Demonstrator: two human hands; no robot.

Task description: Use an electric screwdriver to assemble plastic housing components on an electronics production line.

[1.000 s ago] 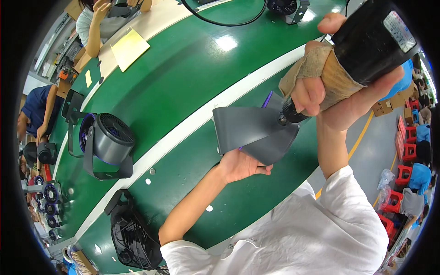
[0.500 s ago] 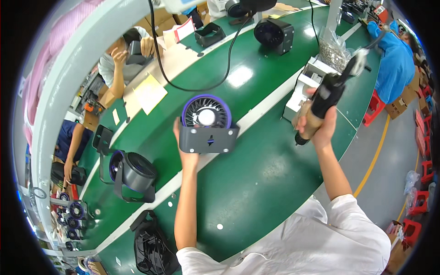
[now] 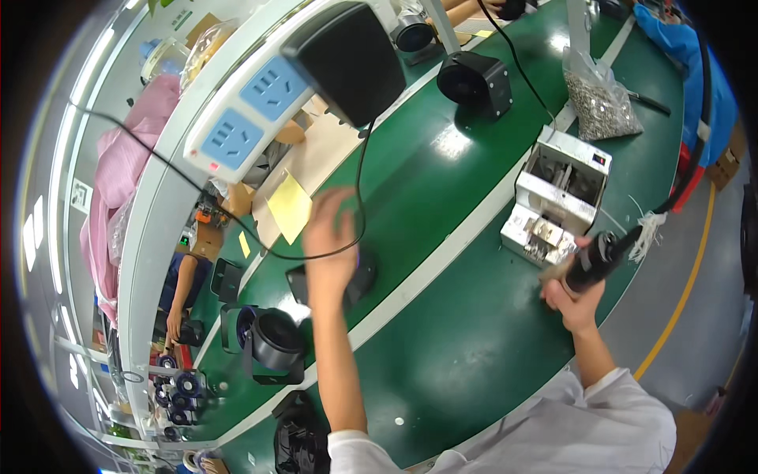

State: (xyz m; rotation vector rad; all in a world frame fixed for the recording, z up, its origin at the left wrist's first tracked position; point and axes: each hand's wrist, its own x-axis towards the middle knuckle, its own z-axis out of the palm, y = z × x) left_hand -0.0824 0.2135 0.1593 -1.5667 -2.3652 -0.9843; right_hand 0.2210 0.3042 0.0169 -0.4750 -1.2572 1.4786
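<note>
My left hand (image 3: 330,241) is raised over the green bench, fingers apart and somewhat blurred, with nothing visible in it. Behind and partly below it stands a dark desk fan (image 3: 363,276), largely hidden by the hand and wrist. A black cable hangs across the hand's place. In my right hand (image 3: 579,304) is a black electric screwdriver (image 3: 594,262), its tail cord running up to the right. The screwdriver's front end is close to a white screw feeder (image 3: 564,174) with an open top. Whether its tip touches the feeder cannot be made out.
Another fan on a bracket (image 3: 275,340) stands at left, a further one (image 3: 476,83) at the back. A bag of screws (image 3: 600,103) lies beyond the feeder. Close overhead hang a power strip (image 3: 245,118) and black adapter (image 3: 347,59). A black bag (image 3: 300,434) sits near the front.
My left hand has let go of the fan, which now stands farther back on the bench. My right hand has brought the screwdriver down beside the screw feeder. The view has shifted.
</note>
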